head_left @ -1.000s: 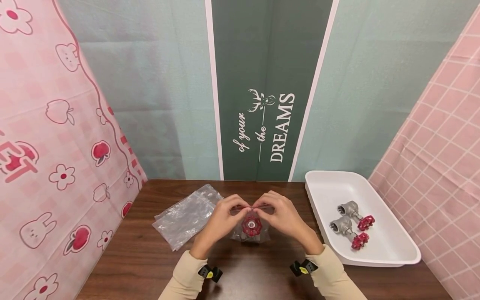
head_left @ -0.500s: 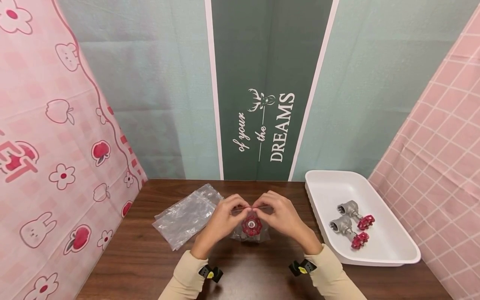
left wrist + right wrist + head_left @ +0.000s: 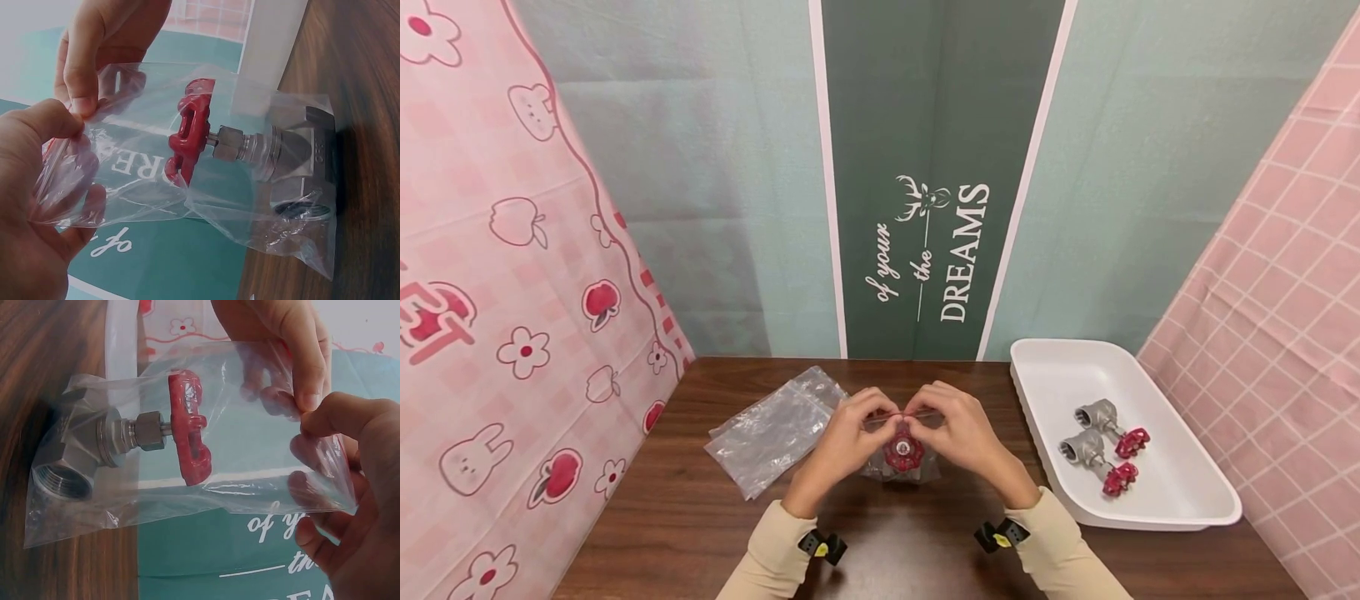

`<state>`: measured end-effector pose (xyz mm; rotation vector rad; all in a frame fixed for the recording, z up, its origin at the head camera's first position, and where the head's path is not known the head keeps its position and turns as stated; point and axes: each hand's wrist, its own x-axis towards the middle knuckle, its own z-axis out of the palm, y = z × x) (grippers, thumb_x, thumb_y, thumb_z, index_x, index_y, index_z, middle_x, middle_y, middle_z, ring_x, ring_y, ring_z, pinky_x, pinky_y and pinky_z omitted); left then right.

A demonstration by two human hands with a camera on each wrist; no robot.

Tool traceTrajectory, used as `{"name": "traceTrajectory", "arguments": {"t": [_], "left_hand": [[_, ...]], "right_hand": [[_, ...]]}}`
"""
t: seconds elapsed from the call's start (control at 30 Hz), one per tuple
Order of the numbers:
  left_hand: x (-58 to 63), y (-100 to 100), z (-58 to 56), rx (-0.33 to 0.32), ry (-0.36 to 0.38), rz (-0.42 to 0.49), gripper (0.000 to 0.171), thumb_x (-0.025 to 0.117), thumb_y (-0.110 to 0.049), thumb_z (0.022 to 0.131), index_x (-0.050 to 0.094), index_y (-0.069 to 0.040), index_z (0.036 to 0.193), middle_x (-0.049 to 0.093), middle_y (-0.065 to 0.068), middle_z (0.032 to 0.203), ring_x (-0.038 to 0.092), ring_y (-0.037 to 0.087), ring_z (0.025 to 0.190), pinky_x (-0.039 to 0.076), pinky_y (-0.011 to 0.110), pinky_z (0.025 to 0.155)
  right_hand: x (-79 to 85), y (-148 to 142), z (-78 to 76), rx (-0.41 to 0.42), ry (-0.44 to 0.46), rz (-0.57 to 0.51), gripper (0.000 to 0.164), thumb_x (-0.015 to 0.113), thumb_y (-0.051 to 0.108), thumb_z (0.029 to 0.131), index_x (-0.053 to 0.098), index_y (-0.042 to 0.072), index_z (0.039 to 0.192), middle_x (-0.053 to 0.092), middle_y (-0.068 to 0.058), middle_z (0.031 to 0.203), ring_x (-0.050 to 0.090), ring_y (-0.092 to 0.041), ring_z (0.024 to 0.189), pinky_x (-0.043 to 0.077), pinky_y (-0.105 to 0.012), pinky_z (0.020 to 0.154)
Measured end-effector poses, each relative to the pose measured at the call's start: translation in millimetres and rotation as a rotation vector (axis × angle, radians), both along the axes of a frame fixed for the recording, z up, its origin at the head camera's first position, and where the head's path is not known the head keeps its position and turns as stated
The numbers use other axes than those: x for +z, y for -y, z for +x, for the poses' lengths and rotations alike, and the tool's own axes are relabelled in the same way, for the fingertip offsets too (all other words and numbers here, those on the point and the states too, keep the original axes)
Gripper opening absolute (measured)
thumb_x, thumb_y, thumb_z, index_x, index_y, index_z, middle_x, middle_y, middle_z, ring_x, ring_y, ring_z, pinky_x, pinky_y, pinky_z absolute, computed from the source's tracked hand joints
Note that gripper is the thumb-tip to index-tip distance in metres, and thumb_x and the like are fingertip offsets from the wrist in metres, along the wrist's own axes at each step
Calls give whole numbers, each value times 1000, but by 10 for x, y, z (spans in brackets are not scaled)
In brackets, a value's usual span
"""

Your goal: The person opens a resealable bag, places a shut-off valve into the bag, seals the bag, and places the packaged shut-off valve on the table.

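Note:
A clear zip bag (image 3: 237,225) with a red line along its mouth stands upright on the table. Inside it is a metal valve (image 3: 69,437), its body down on the wood and its red handwheel (image 3: 190,134) upward. My left hand (image 3: 848,429) pinches the bag's mouth between thumb and fingers from the left. From the right, my right hand (image 3: 958,429) pinches the same edge, the two thumbs meeting near its middle. Seen from the head, the hands cover most of the bag's top.
Flat clear zip bags (image 3: 775,433) lie overlapping on the brown table (image 3: 655,500) to the left. At the right stands a white tray (image 3: 1180,492) holding two more valves (image 3: 1097,417) with red handwheels. Printed cloths hang behind and at both sides.

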<state>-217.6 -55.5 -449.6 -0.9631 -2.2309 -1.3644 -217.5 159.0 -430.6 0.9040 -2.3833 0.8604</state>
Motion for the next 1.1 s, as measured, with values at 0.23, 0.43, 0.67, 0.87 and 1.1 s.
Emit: {"name": "traceTrajectory", "arguments": {"t": [0.23,0.43,0.67,0.87,1.1], "left_hand": [[10,46,-3,-34,44,18,5,76,-2,97,77,-7,98,71,3,94,71,14,93,63,28,87],[32,82,4,-46,16,21,3,77,-8,98,80,-8,98,72,2,93,70,11,90,63,25,82],[36,81,13,-39,3,13,4,77,-6,97,79,-9,97,72,2,93,72,16,92,62,29,86],[22,75,9,-41,6,11,7,76,-3,97,77,-9,97,71,2,93,73,15,93,63,29,88],[17,105,-12,9,19,-12,4,76,-7,99,77,-11,98,72,0,94,69,11,91,62,27,83]], "right_hand": [[-3,-3,6,5,114,-18,18,85,11,87,75,24,95,71,14,92,67,-5,90,60,-31,81],[-12,10,9,31,106,-51,18,83,10,85,75,23,93,71,14,90,68,-5,89,60,-32,82],[-30,49,21,21,124,-67,19,82,9,84,73,24,92,69,13,89,68,-5,89,61,-31,81],[-42,67,19,17,95,-65,19,82,8,83,72,23,91,68,13,88,68,-5,88,61,-31,80],[-23,31,0,19,102,-55,14,83,13,91,76,23,98,72,12,93,68,-6,86,58,-28,73]]}}
